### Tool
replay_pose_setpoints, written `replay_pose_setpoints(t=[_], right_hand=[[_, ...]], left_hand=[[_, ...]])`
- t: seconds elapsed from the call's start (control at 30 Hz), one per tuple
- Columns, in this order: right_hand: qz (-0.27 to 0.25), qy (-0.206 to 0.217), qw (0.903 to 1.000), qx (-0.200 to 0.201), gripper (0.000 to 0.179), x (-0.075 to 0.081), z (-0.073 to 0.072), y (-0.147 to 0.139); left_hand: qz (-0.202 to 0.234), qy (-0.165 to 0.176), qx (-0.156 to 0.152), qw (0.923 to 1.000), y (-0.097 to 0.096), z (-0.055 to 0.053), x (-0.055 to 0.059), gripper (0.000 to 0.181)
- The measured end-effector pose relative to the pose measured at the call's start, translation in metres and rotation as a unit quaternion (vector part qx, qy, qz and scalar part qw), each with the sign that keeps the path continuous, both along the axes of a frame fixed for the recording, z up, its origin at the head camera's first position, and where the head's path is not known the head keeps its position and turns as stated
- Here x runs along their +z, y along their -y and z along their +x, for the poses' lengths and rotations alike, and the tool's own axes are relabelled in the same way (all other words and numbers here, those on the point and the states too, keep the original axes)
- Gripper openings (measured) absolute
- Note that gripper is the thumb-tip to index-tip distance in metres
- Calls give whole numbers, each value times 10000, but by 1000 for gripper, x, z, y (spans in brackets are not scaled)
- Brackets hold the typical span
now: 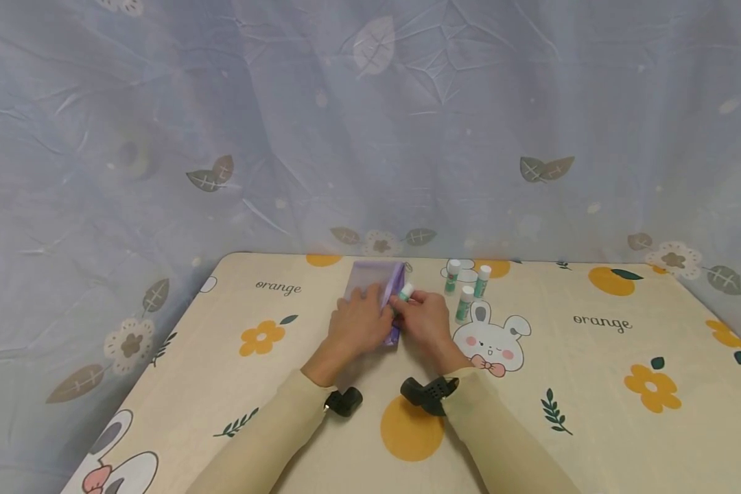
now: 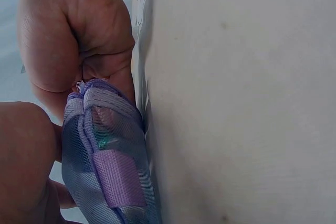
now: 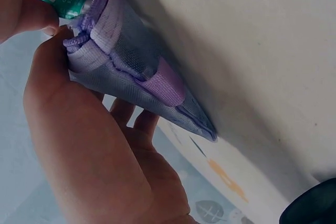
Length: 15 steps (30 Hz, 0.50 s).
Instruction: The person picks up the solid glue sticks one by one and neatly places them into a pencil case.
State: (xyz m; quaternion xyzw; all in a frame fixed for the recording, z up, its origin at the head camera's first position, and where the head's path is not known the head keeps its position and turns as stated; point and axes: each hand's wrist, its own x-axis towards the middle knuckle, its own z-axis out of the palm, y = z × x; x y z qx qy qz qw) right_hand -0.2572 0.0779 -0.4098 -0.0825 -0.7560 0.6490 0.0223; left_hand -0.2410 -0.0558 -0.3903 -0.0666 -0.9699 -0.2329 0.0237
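A purple-edged mesh zip pouch (image 1: 370,273) lies on the table, and my left hand (image 1: 358,322) grips it near its mouth. In the right wrist view the left thumb (image 3: 50,72) is at the zip edge, other fingers behind the mesh. My right hand (image 1: 426,319) pinches a green glue stick (image 3: 62,2) with a white cap, pointing into the pouch's mouth. Through the mesh (image 2: 118,124) in the left wrist view, a green patch shows inside. Most of the right fingers' tips are hidden by the pouch in that view.
Several more glue sticks stand upright right of my right hand: one at the back left (image 1: 453,277), one at the back right (image 1: 481,282) and a nearer one (image 1: 464,305). A printed cloth (image 1: 593,370) covers the table; a grey-blue curtain (image 1: 469,123) hangs behind it.
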Motion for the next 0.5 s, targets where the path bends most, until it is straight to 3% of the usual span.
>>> replay_pose_setpoints(t=[0.33,0.5], right_hand=[[-75,18,9997,-216,35,-1,1,4],[597,19,9971,-478,37,0,3,6]], left_hand=[[15,87,9,10000,1,-1,2,58],[53,108,0,9999,1,0,2,58]])
